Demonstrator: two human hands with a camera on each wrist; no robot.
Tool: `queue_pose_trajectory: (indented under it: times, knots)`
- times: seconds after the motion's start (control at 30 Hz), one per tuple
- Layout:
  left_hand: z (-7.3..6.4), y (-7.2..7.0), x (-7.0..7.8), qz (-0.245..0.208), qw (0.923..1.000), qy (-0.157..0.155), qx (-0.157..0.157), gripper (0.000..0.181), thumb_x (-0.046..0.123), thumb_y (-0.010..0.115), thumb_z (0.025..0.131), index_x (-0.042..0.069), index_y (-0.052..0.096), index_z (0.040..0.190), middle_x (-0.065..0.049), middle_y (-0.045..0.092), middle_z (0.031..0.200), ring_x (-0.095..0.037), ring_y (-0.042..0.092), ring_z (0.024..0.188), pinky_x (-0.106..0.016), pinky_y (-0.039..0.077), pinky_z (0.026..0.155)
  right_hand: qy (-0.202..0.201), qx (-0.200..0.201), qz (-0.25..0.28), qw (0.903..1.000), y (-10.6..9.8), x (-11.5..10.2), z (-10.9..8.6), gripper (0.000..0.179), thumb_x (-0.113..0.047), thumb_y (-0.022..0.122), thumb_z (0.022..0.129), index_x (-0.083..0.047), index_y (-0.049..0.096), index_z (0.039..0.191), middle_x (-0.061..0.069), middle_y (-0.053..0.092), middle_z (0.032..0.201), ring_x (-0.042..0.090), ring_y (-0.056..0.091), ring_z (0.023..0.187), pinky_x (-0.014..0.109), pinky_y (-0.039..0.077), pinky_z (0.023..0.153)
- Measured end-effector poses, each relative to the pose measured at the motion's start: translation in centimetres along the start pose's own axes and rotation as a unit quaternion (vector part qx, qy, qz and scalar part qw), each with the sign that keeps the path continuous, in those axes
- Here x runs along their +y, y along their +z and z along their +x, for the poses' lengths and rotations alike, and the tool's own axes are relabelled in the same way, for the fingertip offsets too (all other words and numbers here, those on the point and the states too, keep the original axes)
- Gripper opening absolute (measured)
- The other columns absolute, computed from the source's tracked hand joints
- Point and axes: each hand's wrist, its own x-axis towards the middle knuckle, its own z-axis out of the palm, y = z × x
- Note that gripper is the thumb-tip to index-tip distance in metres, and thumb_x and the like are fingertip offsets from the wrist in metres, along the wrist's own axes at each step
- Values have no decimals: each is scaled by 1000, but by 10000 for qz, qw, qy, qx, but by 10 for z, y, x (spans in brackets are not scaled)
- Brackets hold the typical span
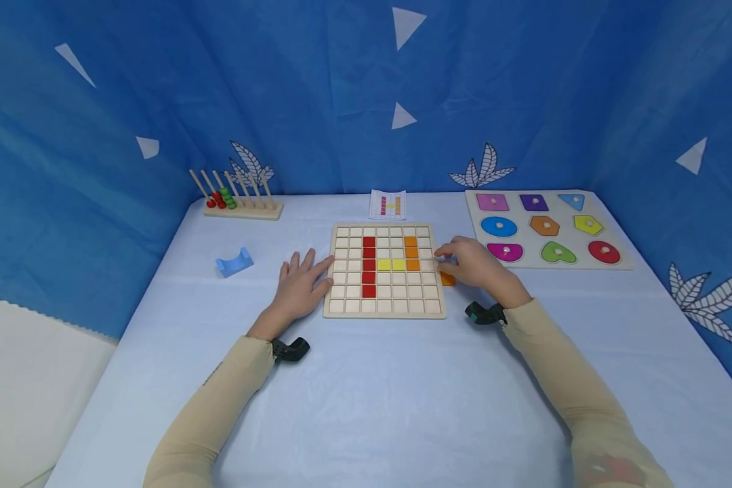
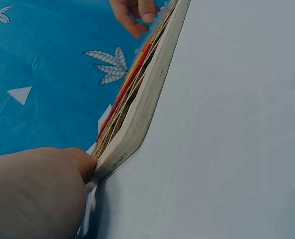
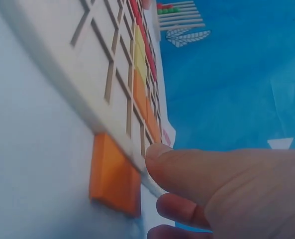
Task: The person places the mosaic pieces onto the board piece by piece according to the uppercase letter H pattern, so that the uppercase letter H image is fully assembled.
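Observation:
A wooden grid board [image 1: 348, 308] lies flat mid-table. Set in its cells are a column of several red tiles [image 1: 369, 265], two yellow tiles [image 1: 392, 265] in a row, and three orange tiles [image 1: 411, 253]. My left hand [image 1: 297, 288], fingers spread, rests on the table and touches the board's left edge with index finger and thumb. At the right edge is my right hand [image 1: 474, 262], fingers slightly bent, with nothing visible between them. Below its thumb [image 3: 159, 157], a loose orange piece [image 3: 112, 174] lies on the table against the board's side.
Behind the board lies a small pattern card [image 1: 388, 205]. A shape puzzle board [image 1: 527, 261] occupies the back right. At the back left stands a bead rack [image 1: 244, 212], with a blue curved block [image 1: 234, 262] in front of it. Blue cloth [image 1: 341, 88] hangs behind the table.

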Motion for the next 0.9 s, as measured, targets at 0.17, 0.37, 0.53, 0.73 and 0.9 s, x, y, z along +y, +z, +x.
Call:
queue_pose_trajectory:
  times: [0.17,0.37,0.53,0.73,0.9]
  knots:
    - [-1,-1,0,-15,10000,-17,-11,57,39,45,105,20,39,159,-23,16,170,-51,1,157,-69,1,124,9,44,-20,10000,2,9,-6,35,-16,76,92,-3,73,124,16,69,107,27,61,94,39,59,82]
    - [-1,-1,-1,-64,10000,-15,-7,57,40,46,105,20,39,158,-23,16,170,-51,1,157,-69,0,124,-62,128,-81,9999,4,15,-8,33,-14,76,92,-2,73,122,16,70,104,27,63,95,40,60,84]
    - [-1,0,0,-26,10000,-11,-23,57,40,45,105,20,39,159,-23,16,170,-50,1,157,-69,1,124,-31,112,-84,9999,5,17,-8,32,-14,76,92,-3,74,122,15,70,104,27,63,94,40,60,84]
    - [-1,-1,0,-30,10000,-20,-38,57,40,45,105,20,39,159,-22,16,170,-50,0,157,-69,0,124,-20,112,-77,9999,6,18,-9,32,-14,76,92,-2,74,121,15,69,103,27,62,94,41,60,85]
    - [0,0,0,-55,10000,-22,-26,57,40,45,105,20,39,159,-22,15,170,-50,0,157,-69,0,124,-44,128,-38,9999,6,18,-10,31,-13,75,92,-2,74,121,15,70,104,27,62,93,41,59,85]
